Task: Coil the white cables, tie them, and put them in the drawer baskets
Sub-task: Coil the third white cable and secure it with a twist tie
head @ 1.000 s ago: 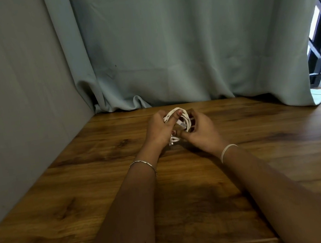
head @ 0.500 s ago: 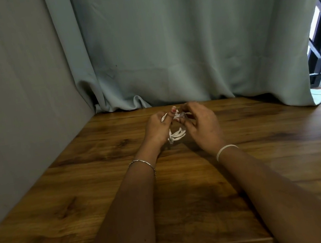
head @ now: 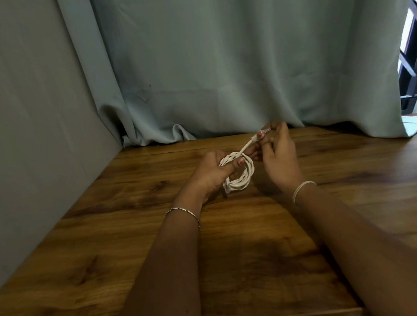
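Table: brown wood grain | Backdrop: grey-green curtain, grey wall | Left hand: fingers curled round white cable coil | Right hand: fingers pinching cable's free end

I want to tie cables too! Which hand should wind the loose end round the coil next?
Probably the right hand: it pinches the loose end, raised beyond the coil. The left hand grips the coil, so it is busy.

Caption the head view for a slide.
Left hand grips a coiled white cable at a brown wooden table while the right hand pinches its free end.
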Available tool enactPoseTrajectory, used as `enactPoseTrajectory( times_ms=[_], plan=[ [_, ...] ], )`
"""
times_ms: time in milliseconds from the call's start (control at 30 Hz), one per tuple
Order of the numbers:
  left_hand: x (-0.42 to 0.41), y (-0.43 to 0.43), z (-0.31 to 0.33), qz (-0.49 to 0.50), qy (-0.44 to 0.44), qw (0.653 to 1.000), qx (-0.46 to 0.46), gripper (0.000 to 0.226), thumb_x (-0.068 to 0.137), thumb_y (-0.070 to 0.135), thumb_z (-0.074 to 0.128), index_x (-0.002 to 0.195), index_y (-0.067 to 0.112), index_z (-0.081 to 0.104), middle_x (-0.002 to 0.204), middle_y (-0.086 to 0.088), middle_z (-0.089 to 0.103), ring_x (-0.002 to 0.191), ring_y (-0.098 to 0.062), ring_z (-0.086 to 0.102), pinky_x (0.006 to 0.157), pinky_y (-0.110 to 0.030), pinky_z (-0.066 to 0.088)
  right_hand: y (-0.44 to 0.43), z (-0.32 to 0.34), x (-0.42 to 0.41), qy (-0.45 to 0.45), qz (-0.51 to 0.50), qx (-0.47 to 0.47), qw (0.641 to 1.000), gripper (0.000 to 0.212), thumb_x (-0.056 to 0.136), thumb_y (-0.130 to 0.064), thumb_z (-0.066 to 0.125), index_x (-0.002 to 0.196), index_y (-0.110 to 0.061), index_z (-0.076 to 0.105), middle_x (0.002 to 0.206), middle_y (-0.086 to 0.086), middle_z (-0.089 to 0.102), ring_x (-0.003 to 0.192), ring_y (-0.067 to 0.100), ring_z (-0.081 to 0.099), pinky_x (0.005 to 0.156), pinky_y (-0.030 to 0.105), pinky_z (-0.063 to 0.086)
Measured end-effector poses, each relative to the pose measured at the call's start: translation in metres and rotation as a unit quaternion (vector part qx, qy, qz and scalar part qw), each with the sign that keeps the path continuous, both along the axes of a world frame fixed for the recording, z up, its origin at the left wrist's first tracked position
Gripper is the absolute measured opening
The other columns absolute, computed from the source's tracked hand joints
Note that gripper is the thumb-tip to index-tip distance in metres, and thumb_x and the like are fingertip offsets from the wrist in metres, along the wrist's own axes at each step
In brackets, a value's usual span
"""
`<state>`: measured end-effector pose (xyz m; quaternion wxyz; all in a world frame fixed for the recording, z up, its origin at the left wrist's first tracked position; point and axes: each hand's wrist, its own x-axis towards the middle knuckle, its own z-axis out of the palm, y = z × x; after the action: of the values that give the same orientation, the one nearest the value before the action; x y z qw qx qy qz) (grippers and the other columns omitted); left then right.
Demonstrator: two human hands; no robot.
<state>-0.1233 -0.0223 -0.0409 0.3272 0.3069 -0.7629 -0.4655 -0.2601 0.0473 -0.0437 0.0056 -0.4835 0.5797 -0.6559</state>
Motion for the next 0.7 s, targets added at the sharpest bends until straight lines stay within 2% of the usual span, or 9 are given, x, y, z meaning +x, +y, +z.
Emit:
enactPoseTrajectory(
  times_ms=[133,233,300,367,467,567,700],
  plan=[
    [0.0,0.004,-0.002,-0.008,-0.003,1.0,-0.019,0.035,0.094,0.031,0.059,0.096,-0.004,0.063,0.067,-0.001,0.063,0.06,-0.012,0.057,0.063,-0.029,0.047,-0.002,0.0,-0.001,-0.055,0.024,0.001,0.998,0.011,0.098,-0.011,0.049,0.105,-0.019,0.047,0.09,0.001,0.065,0.074,0.016,0.069,0.073,0.036,0.059],
    [0.0,0.007,-0.002,-0.017,-0.004,0.999,-0.028,0.028,0.097,0.031,0.055,0.089,0.005,0.063,0.067,-0.001,0.063,0.06,-0.012,0.058,0.062,-0.028,0.048,-0.004,-0.001,-0.005,-0.091,0.027,0.036,0.995,0.013,0.096,-0.012,0.055,0.107,-0.018,0.054,0.097,-0.003,0.062,0.091,0.022,0.068,0.079,0.036,0.058],
    [-0.001,0.009,-0.001,-0.024,0.001,0.999,-0.034,0.025,0.098,0.03,0.053,0.086,0.009,0.061,0.068,-0.002,0.063,0.059,-0.011,0.057,0.059,-0.025,0.048,-0.005,-0.003,-0.009,-0.077,0.015,0.056,0.995,0.015,0.093,-0.01,0.059,0.105,-0.019,0.059,0.101,-0.002,0.064,0.098,0.023,0.065,0.087,0.041,0.056],
    [-0.002,0.011,0.001,-0.026,0.007,0.999,-0.037,0.023,0.098,0.029,0.051,0.084,0.014,0.06,0.068,-0.001,0.062,0.057,-0.008,0.056,0.057,-0.02,0.047,-0.005,-0.006,-0.011,-0.045,-0.002,0.064,0.997,0.013,0.091,-0.011,0.062,0.1,-0.019,0.064,0.103,0.001,0.066,0.097,0.02,0.065,0.09,0.044,0.054],
    [-0.003,0.013,0.003,-0.02,0.015,0.999,-0.043,0.021,0.098,0.032,0.05,0.087,0.017,0.059,0.071,0.0,0.063,0.06,-0.008,0.058,0.06,-0.022,0.048,-0.006,-0.006,-0.014,0.007,-0.03,0.078,0.996,0.008,0.087,-0.012,0.068,0.091,-0.019,0.069,0.105,0.006,0.066,0.091,0.017,0.065,0.091,0.04,0.053],
    [-0.004,0.014,0.004,-0.004,0.025,0.999,-0.047,0.022,0.099,0.035,0.047,0.097,0.017,0.06,0.074,0.0,0.062,0.064,-0.008,0.057,0.06,-0.02,0.047,-0.004,-0.007,-0.012,-0.025,0.02,0.129,0.991,0.01,0.088,-0.013,0.067,0.097,-0.014,0.072,0.097,0.001,0.072,0.092,0.014,0.067,0.092,0.037,0.054],
    [-0.004,0.014,0.005,0.025,0.042,0.997,-0.066,0.024,0.1,0.036,0.046,0.097,0.015,0.059,0.074,0.003,0.06,0.064,-0.006,0.055,0.057,-0.017,0.045,-0.002,-0.007,-0.002,-0.107,0.133,0.14,0.975,0.022,0.097,-0.02,0.056,0.099,-0.005,0.072,0.093,0.008,0.075,0.089,0.022,0.071,0.089,0.044,0.056]
  ],
)
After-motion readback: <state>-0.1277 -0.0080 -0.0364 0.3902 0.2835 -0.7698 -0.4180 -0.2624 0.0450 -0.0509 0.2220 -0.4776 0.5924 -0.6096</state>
